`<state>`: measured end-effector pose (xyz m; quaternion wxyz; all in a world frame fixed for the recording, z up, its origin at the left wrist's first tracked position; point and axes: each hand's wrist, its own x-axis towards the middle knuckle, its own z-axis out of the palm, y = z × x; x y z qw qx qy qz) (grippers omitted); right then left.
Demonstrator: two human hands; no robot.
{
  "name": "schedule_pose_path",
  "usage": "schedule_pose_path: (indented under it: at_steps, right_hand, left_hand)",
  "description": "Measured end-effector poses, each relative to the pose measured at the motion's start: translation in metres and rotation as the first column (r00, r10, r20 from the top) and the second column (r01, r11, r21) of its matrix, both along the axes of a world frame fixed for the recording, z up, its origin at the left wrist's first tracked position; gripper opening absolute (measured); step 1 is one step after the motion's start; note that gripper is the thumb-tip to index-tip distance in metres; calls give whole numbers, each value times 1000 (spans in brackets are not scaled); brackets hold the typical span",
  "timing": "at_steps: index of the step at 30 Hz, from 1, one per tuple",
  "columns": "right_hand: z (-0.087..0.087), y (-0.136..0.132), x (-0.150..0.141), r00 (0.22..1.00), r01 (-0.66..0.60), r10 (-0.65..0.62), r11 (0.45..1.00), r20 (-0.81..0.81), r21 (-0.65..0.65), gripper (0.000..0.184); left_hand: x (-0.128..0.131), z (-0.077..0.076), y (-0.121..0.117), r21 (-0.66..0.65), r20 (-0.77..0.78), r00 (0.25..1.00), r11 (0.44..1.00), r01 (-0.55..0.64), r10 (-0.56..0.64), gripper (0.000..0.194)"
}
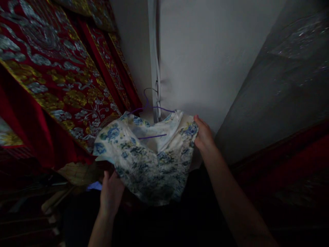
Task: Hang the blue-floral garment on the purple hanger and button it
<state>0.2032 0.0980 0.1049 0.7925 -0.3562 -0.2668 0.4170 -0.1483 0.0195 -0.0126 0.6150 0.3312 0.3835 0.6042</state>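
Observation:
A white short-sleeved blouse with blue flowers hangs in front of me on a purple hanger. The hanger's hook is up by the pale wall, and its lower bar shows through the V-neck. My right hand pinches the sleeve edge on the right. At the lower left, my left hand is beside the blouse, thumb raised apart from the fingers. Those fingertips are partly hidden at the garment's edge, and the hand looks open.
Red cloth with gold and silver embroidery hangs on the left. A white strap or cord runs down the wall. Shiny clear plastic sheeting covers the right side, with dark red fabric below it. Light is dim.

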Motion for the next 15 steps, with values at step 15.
schedule_pose_path:
  at_steps: [15]
  right_hand:
    - [-115,-89,-6,725,688,-677,722,128,-73,26]
  left_hand:
    - [76,-85,-33,-235,-132,977,952,-198,170,41]
